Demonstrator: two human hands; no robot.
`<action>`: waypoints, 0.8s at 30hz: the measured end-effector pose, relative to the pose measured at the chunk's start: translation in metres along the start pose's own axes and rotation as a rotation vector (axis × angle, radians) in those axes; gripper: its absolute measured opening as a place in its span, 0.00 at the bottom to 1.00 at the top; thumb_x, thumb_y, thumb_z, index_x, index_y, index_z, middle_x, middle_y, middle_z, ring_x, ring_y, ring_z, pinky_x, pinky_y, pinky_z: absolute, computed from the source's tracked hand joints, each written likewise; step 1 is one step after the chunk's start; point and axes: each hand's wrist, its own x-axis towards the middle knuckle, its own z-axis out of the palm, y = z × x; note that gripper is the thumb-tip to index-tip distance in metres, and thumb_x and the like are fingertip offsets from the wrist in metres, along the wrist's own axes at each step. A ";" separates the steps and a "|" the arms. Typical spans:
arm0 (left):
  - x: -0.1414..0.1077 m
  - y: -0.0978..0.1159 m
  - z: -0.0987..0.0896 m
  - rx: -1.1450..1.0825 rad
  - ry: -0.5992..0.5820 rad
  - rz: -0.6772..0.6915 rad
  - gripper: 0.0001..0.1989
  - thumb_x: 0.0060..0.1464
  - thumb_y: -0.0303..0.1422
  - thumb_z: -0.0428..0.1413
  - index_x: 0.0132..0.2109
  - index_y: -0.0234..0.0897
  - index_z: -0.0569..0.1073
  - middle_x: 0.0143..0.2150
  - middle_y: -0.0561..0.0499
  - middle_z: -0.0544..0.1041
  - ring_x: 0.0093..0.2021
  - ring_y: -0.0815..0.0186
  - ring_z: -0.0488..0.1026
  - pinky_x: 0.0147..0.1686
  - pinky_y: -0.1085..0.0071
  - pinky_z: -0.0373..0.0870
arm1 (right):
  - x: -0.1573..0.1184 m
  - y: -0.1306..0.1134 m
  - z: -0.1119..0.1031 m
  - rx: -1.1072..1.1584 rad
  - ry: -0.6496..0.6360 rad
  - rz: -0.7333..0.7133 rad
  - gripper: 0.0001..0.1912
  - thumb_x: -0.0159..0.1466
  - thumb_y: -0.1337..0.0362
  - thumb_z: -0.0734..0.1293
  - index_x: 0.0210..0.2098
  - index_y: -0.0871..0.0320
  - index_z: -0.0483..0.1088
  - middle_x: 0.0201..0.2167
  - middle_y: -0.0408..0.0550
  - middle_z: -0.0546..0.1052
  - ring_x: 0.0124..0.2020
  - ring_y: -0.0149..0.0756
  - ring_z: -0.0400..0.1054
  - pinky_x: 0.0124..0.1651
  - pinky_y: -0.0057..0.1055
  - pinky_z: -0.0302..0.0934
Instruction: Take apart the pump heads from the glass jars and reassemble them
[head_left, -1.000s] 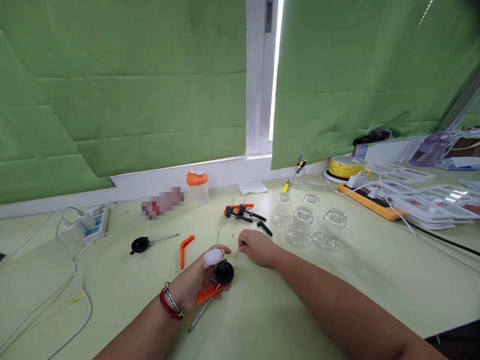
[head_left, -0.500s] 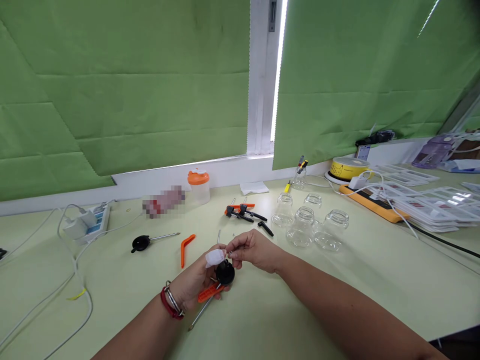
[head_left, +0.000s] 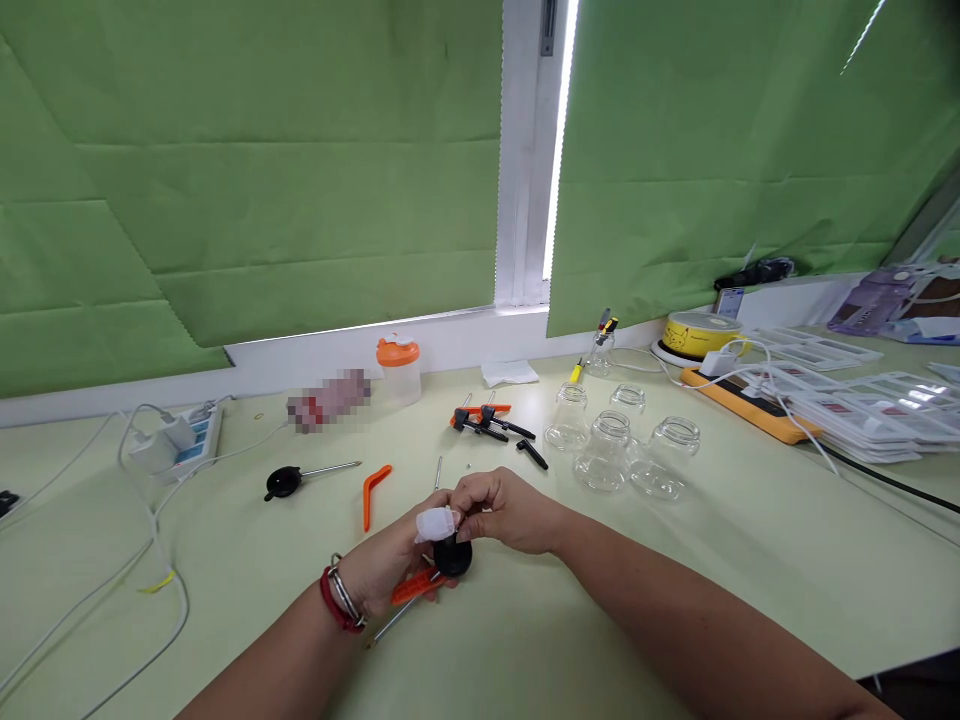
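My left hand (head_left: 409, 545) is closed around a black round part (head_left: 453, 557) with an orange handle (head_left: 415, 586) against it. A thin metal rod (head_left: 390, 625) slants out below toward the lower left. White wrapping (head_left: 436, 524) covers one digit of this hand. The fingers of my right hand (head_left: 499, 510) are pinched together at the top of the black part; whatever is between them is hidden. On the table nearby are a loose orange handle (head_left: 373, 494), a second black part with a metal rod (head_left: 283, 482) and a small black piece (head_left: 533, 454).
Behind my hands lie orange and black assemblies with rods (head_left: 480, 420). Several glass jars (head_left: 602, 461) stand to the right. An orange-lidded cup (head_left: 400, 370) stands at the back. White cables (head_left: 154, 520) cross the left side; an orange-edged power strip (head_left: 750, 405) is at right.
My right fingertips have closed in lower against the top of the black part. The held assembly and my left hand have tilted and shifted slightly; the table items stay put.
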 end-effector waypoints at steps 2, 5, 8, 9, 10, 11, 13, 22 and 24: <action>0.000 -0.001 -0.001 0.010 -0.006 0.001 0.19 0.48 0.47 0.54 0.42 0.40 0.66 0.35 0.50 0.69 0.31 0.64 0.71 0.23 0.73 0.61 | 0.000 0.001 0.000 0.023 -0.016 0.012 0.06 0.49 0.67 0.72 0.29 0.58 0.75 0.31 0.42 0.74 0.34 0.32 0.68 0.40 0.30 0.62; 0.000 -0.003 -0.001 0.016 -0.011 0.012 0.19 0.48 0.45 0.55 0.44 0.40 0.66 0.35 0.50 0.68 0.31 0.63 0.71 0.23 0.73 0.61 | 0.000 0.001 0.000 0.031 -0.038 0.032 0.06 0.49 0.66 0.72 0.28 0.59 0.74 0.32 0.43 0.74 0.35 0.32 0.68 0.40 0.30 0.62; -0.001 -0.003 0.000 0.015 -0.014 0.017 0.19 0.49 0.44 0.54 0.45 0.40 0.66 0.34 0.50 0.68 0.30 0.64 0.70 0.24 0.73 0.61 | 0.000 0.001 0.000 0.041 -0.052 0.050 0.07 0.50 0.66 0.73 0.29 0.59 0.74 0.32 0.43 0.75 0.35 0.32 0.68 0.41 0.30 0.62; -0.001 -0.002 0.000 0.014 -0.016 0.016 0.18 0.49 0.44 0.54 0.45 0.40 0.66 0.34 0.50 0.68 0.30 0.64 0.70 0.24 0.73 0.61 | 0.000 0.001 0.000 0.046 -0.052 0.057 0.07 0.50 0.66 0.73 0.29 0.59 0.74 0.32 0.43 0.75 0.35 0.32 0.68 0.41 0.30 0.62; -0.001 -0.002 0.000 0.014 -0.018 0.015 0.19 0.49 0.44 0.54 0.45 0.40 0.66 0.34 0.50 0.68 0.30 0.64 0.70 0.24 0.72 0.62 | 0.000 0.001 -0.001 0.052 -0.053 0.066 0.07 0.49 0.66 0.73 0.29 0.59 0.74 0.32 0.43 0.75 0.36 0.33 0.68 0.41 0.31 0.62; -0.001 -0.002 0.000 0.017 -0.020 0.013 0.19 0.49 0.44 0.53 0.45 0.40 0.66 0.34 0.50 0.68 0.30 0.64 0.70 0.24 0.72 0.62 | 0.000 0.001 -0.001 0.057 -0.051 0.071 0.08 0.49 0.65 0.73 0.28 0.59 0.74 0.32 0.43 0.75 0.36 0.33 0.68 0.41 0.31 0.62; 0.000 -0.001 0.000 0.023 -0.021 0.009 0.19 0.49 0.44 0.53 0.46 0.40 0.66 0.33 0.50 0.68 0.29 0.64 0.70 0.24 0.72 0.62 | 0.000 0.001 -0.001 0.071 -0.054 0.077 0.09 0.49 0.64 0.73 0.29 0.59 0.73 0.33 0.44 0.75 0.36 0.33 0.68 0.42 0.32 0.62; 0.000 -0.002 -0.001 0.026 -0.026 0.016 0.15 0.50 0.43 0.52 0.42 0.40 0.65 0.32 0.51 0.68 0.30 0.63 0.71 0.23 0.72 0.61 | 0.000 0.004 -0.001 0.161 -0.074 0.096 0.11 0.48 0.63 0.75 0.29 0.60 0.73 0.34 0.45 0.75 0.37 0.34 0.68 0.44 0.34 0.61; 0.000 -0.001 0.000 0.022 -0.019 0.016 0.15 0.50 0.43 0.52 0.41 0.40 0.65 0.32 0.51 0.68 0.29 0.63 0.71 0.23 0.72 0.62 | 0.000 0.004 0.000 0.165 -0.075 0.100 0.11 0.48 0.63 0.75 0.29 0.60 0.73 0.34 0.45 0.75 0.37 0.34 0.68 0.44 0.35 0.61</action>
